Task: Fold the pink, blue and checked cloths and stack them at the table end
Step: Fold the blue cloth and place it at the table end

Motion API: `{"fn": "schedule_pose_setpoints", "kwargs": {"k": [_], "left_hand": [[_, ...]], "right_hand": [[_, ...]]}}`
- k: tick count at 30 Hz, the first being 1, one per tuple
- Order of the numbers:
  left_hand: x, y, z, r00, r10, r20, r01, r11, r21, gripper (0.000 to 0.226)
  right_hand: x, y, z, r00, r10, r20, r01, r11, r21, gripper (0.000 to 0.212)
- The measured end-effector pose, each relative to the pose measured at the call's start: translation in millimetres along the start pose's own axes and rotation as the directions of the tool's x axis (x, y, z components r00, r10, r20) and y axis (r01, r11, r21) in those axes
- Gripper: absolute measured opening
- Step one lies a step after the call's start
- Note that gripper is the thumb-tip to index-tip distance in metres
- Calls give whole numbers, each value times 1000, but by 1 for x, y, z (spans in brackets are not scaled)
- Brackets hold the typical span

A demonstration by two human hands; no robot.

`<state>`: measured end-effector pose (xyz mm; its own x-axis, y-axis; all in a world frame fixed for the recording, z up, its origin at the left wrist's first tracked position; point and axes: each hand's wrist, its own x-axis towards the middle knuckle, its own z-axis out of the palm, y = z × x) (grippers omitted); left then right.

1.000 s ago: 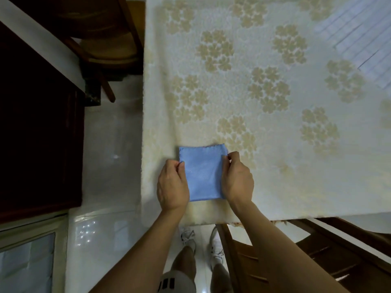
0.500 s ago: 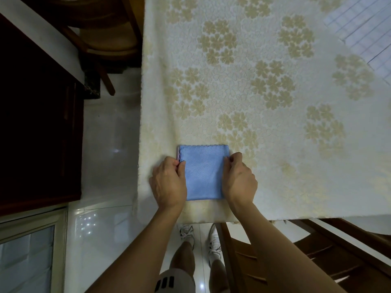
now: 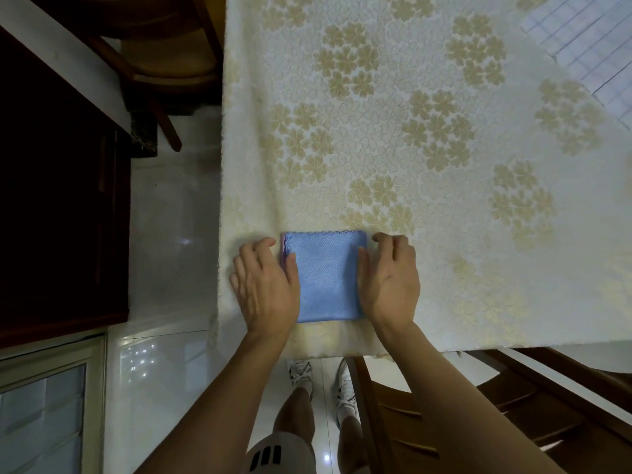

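A folded blue cloth (image 3: 326,275) lies square near the table's front left corner. A thin pink edge (image 3: 282,253) shows under its left side, so a pink cloth lies beneath it. My left hand (image 3: 265,285) rests flat against the cloth's left edge, fingers straight, thumb on the blue cloth. My right hand (image 3: 390,278) lies against the right edge, fingers relaxed, thumb on the cloth. A checked cloth (image 3: 588,49) lies at the far right of the table, partly out of view.
The table wears a cream cloth with tan flower clusters (image 3: 393,148). Wooden chairs stand at the far left (image 3: 164,56) and at the near right (image 3: 478,415). A dark cabinet (image 3: 58,206) stands left across the tiled floor.
Both hands have let go of the blue cloth's side edges and flattened out beside it. The cloth lies where it was.
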<state>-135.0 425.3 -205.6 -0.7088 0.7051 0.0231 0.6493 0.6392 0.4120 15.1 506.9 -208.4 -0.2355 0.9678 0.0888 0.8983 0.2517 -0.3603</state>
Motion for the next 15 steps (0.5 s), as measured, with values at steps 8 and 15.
{"fn": "schedule_pose_setpoints", "kwargs": {"k": [8,15], "left_hand": [[6,-12,19,772,463,435,-587,783,208,72],[12,-20,27,766,445,464,-582,786,207,76]], "right_hand": [[-3,5,21,873,-395,286,425,904,-50,68],[-2,23,31,864,-352,360,423,896,-139,81]]}}
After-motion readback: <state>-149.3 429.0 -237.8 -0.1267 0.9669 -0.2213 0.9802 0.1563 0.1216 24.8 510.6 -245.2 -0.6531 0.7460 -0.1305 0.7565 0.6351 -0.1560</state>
